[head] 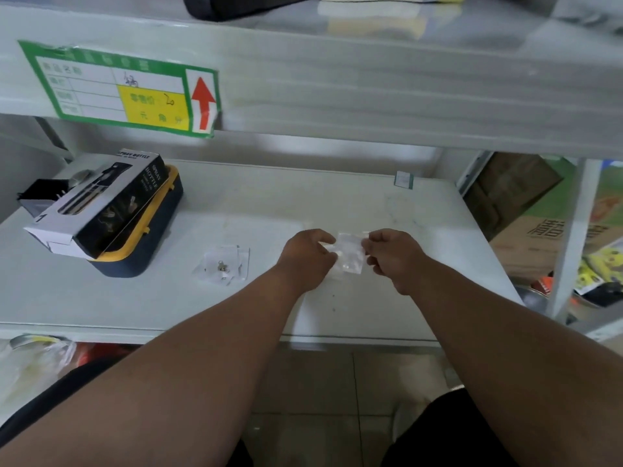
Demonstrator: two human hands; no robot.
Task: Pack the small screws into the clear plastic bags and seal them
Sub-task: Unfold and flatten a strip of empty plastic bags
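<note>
**Figure: Handling a small clear bag at the middle of the shelf**

Left to right. A spray-bottle box is lying tilted on a yellow-and-navy case near the left edge of the shelf, a white shelf board that is carrying all the work items. Right of the case, nearer the front edge, a few clear plastic bags are lying flat and overlapping, with small screws showing as dark specks among them; whether those screws are lying inside a bag or on top cannot be told.

At mid-shelf the left hand is pinching the left side of the held bag with curled fingers, and the right hand is pinching its right side likewise. The bag is hanging just above the shelf between the two hands. Its long axis is running roughly away from the person, tilted slightly, with one short end toward the back edge and the other toward the front edge. Which end is the mouth is too blurred to tell, as is any content.

Judged step: the hands are either opening the mouth for filling or pressing the seal closed. If opening, the next move is calling for one hand to keep the mouth spread while the other is fetching screws from the left; if sealing, for a firm pinch run along the strip.
</note>
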